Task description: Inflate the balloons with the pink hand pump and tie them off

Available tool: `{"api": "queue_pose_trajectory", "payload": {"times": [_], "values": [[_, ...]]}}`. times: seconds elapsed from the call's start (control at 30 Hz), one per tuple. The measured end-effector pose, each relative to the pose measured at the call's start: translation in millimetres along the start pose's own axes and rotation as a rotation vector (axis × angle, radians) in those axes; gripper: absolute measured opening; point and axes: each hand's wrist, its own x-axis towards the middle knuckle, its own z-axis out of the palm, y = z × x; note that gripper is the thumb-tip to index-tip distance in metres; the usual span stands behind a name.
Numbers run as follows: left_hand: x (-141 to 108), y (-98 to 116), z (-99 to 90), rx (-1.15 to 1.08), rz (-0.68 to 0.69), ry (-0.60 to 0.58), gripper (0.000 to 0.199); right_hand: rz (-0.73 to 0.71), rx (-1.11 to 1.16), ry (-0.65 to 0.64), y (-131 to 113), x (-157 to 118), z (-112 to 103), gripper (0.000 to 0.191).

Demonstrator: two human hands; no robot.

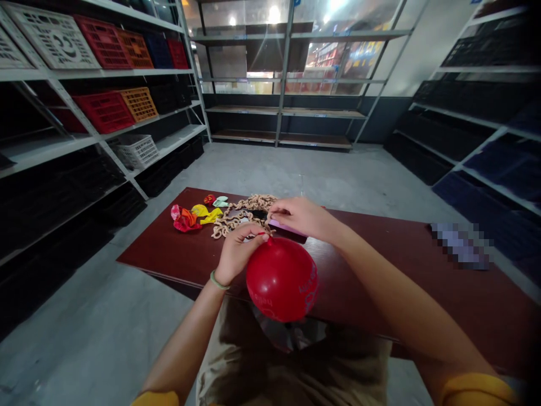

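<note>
An inflated red balloon with pale printing hangs at the table's near edge, its neck upward. My left hand is closed, pinching the balloon's neck between thumb and finger. Above and to the right, my right hand has its fingertips drawn together at a strand of beige twisted cord, though the exact grip is partly hidden. The cord lies in a loose heap beyond both hands. Under my right hand, a flat pinkish-purple item shows only in part.
Deflated balloons lie left of the cord: red and orange, yellow, pale green. A pixelated blurred object rests on the dark red table at right. Shelves with crates line the left wall; more shelving stands behind and right.
</note>
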Motion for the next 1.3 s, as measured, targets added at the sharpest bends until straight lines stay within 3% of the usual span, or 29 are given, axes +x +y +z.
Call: {"api": "queue_pose_trajectory", "payload": {"times": [0.1,0.33,0.53,0.7,0.83,0.97,1.1,1.3], "values": [[5.0,3.4,14.5,-0.050,0.042,-0.020,0.014,0.040,-0.088,0.008,-12.3,-20.9,-9.7,0.021],[11.0,16.2,33.8,-0.074,-0.030,-0.059,0.011,0.110,-0.086,0.103,-13.0,-50.3,-21.1,0.017],[12.6,18.7,43.3,-0.264,-0.292,-0.092,0.018,0.084,0.039,0.165,-16.9,-72.9,-15.3,0.014],[13.4,13.4,50.8,-0.576,-0.487,0.006,0.022,-0.027,0.070,0.246,-17.1,-86.3,8.9,0.023],[13.6,13.3,54.2,-0.799,-0.601,0.106,0.020,-0.057,-0.103,0.312,-14.9,-93.2,27.1,0.025],[10.9,17.6,58.1,-0.895,-0.625,0.166,0.015,0.017,-0.410,0.387,-17.6,-95.6,38.7,0.021],[9.3,21.3,61.0,-0.916,-0.589,0.135,0.013,-0.097,-0.640,0.399,-18.2,-94.7,47.8,0.042],[11.1,21.6,59.3,-0.909,-0.575,0.102,0.014,-0.207,-0.781,0.460,-7.7,-90.9,61.7,0.017]]}}
